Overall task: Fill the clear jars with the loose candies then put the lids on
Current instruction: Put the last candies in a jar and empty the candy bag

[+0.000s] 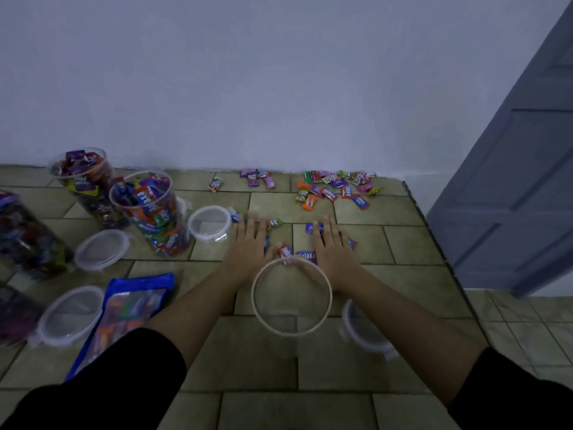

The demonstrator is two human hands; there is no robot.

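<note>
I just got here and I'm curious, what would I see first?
The left hand and right hand lie flat on a few candies, just beyond an empty jar in the middle. A bright pile of candies sits by the wall at the back right, and full jars stand at the left.

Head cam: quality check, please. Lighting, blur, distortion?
Head view: dim, bluish, flat light, with no glare or hard shadows. The wide angle leans the door and bends the tiled floor lines. The filled jar at the left edge is smeared. The centre is sharper: candy wrappers are legible between left hand and right hand, beyond the empty jar.
</note>
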